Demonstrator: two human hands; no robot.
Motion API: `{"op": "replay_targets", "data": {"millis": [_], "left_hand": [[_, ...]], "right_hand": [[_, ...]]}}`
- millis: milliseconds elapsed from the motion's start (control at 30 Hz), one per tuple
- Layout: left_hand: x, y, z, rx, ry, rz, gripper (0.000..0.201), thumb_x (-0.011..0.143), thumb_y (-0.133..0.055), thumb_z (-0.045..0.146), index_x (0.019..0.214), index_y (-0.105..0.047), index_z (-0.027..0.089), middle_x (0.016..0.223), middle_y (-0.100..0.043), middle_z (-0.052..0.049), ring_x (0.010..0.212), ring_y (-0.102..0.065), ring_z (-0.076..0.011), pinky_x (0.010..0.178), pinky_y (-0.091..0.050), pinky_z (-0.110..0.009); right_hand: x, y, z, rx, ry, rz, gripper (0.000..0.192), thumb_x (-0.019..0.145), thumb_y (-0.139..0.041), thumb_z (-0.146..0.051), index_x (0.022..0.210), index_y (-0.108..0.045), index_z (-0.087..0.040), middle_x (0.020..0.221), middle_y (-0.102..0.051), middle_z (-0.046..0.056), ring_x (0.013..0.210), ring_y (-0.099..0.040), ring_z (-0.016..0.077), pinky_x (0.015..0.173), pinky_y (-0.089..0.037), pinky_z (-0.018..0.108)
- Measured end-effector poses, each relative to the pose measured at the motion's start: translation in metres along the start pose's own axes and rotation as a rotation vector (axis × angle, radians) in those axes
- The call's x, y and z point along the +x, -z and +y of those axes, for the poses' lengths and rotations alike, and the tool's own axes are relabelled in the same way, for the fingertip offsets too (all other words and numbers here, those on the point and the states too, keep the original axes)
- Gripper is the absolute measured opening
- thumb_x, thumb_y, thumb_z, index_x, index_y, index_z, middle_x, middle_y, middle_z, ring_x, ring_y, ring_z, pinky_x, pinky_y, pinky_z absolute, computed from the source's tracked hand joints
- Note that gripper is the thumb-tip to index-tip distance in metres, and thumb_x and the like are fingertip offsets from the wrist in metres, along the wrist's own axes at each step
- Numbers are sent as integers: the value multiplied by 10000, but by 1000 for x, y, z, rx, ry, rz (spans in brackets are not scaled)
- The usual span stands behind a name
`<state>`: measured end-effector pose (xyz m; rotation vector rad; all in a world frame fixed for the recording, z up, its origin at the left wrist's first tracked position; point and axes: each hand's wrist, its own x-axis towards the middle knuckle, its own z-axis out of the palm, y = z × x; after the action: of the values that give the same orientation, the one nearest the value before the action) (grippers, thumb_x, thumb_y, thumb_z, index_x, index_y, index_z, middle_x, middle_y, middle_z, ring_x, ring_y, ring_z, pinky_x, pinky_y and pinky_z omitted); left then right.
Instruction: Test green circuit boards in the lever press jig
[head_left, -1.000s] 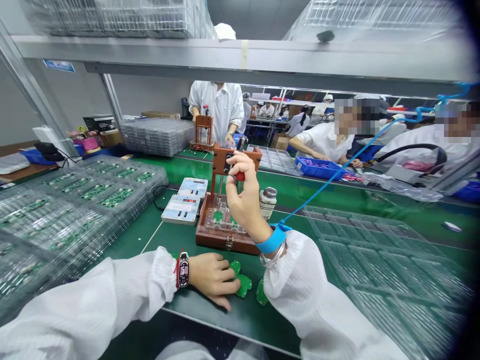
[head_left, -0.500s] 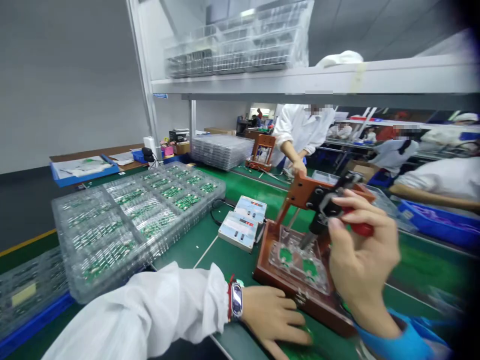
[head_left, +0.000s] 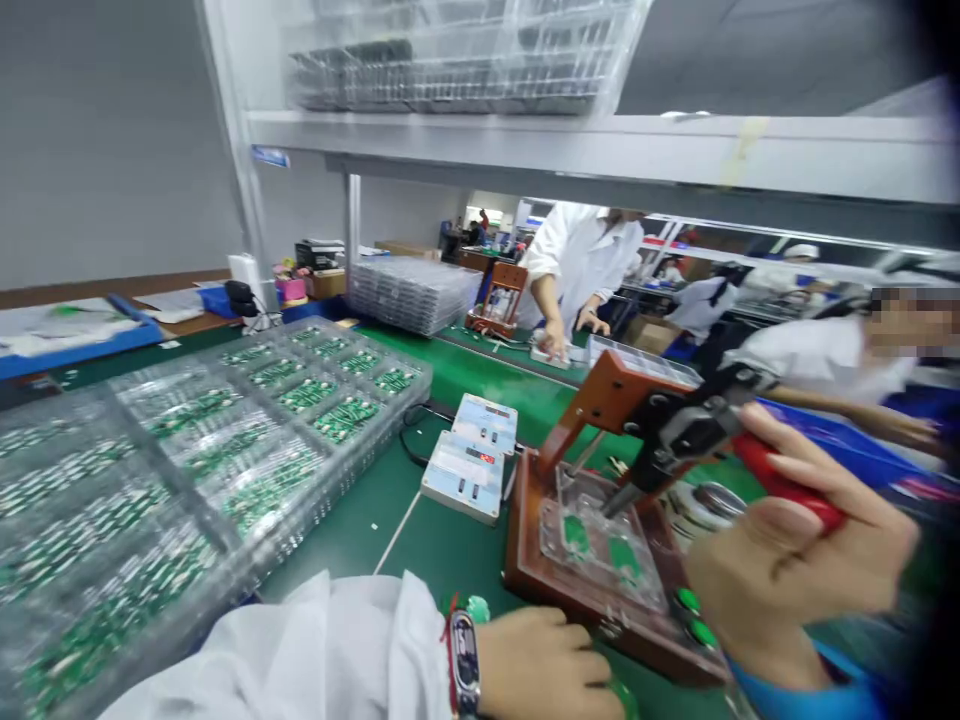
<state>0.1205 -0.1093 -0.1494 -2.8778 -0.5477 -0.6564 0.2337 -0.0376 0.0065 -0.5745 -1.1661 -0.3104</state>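
Note:
My right hand (head_left: 802,560) is wrapped round the red handle (head_left: 787,485) of a black toggle clamp (head_left: 694,430). The clamp is mounted on a brown test fixture (head_left: 555,520). Beneath its plunger, a clear plate (head_left: 600,545) holds two green circuit boards, one of them a small board (head_left: 576,537) at the left. In front of the fixture my left hand (head_left: 544,662) is low over the table with its fingers curled. A green piece (head_left: 624,698) shows beside those fingertips; what lies under them is hidden.
Two white meter boxes (head_left: 461,478) stand left of the fixture. A large clear tray (head_left: 300,490) of green boards fills the left side. Stacked clear trays (head_left: 412,290) are behind it. Across the bench a person in white (head_left: 574,270) works. A shelf (head_left: 480,150) spans overhead.
My right hand has swung the red handle outward to the right and down. My left hand's spread fingers have curled in. The view has shifted; the co-worker's hands have moved down to the bench.

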Motion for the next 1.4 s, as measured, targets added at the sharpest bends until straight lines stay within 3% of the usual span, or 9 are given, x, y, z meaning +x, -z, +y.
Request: {"op": "replay_targets", "data": {"millis": [233,300,467,600,700,833,967,1167,1400], "left_hand": [[-3,21,-1,-91,89,-84,303,887,-537,475,967,-570,185,856,-609,-18,802,-547,-182,663,-411,-313],[-4,23,-1,-150,114,-89,287,889,-555,418,1067,-548,193,916,-613,-21,840,-551,-181,705,-427,-303],[-5,27,-4,-293,137,-91,250,923,-493,276,1156,-510,186,982,-619,-35,870,-568,-173,753,-448,-274],[-5,30,-6,-350,156,-99,248,946,-438,252,1169,-513,172,1016,-623,-51,900,-585,-179,777,-460,-271],[-5,33,-6,-369,174,-96,248,953,-418,237,1167,-518,162,1031,-623,-61,922,-591,-185,792,-464,-273],[-6,34,-5,-364,172,-89,232,947,-419,224,1140,-534,163,1003,-627,-62,907,-594,-185,788,-466,-277],[-7,31,-7,-347,142,-52,209,940,-425,209,1093,-560,164,964,-629,-57,880,-595,-176,786,-464,-271],[-2,53,-4,-171,36,86,207,943,-406,193,1005,-599,151,890,-637,-73,807,-574,-178,732,-454,-290],[-29,99,8,-158,312,-74,213,946,-446,236,1102,-578,179,1017,-647,-70,931,-589,-204,816,-463,-327]], "right_hand": [[26,22,-9,-142,416,-274,268,945,-425,-289,1125,-590,-180,989,-702,122,954,-676,228,749,-545,359],[53,22,-20,-184,348,-325,240,944,-445,-291,1056,-617,-166,898,-709,101,834,-692,180,685,-528,299],[137,-17,-16,141,-192,-704,357,957,-329,-381,982,-555,-106,693,-665,-3,542,-616,58,537,-425,231],[160,-48,17,-154,-295,-686,179,912,-476,-228,838,-560,-89,748,-652,40,636,-596,47,662,-452,237],[137,-29,34,-274,-200,-608,56,834,-586,-148,876,-570,-115,864,-644,52,808,-612,99,757,-470,255],[66,40,39,-152,-255,-333,66,862,-512,-226,872,-548,-172,823,-638,32,783,-627,140,720,-497,291],[-11,94,44,-179,-568,-621,166,860,-518,-313,847,-576,-158,728,-652,35,687,-627,160,681,-502,307],[-57,109,43,-182,-283,-1284,291,908,-517,-346,1171,-607,-260,1212,-601,82,1258,-441,247,1020,-358,467],[-60,106,31,-236,-198,-1247,333,936,-461,-362,1211,-578,-214,1191,-588,103,1184,-471,240,989,-354,426]]}}
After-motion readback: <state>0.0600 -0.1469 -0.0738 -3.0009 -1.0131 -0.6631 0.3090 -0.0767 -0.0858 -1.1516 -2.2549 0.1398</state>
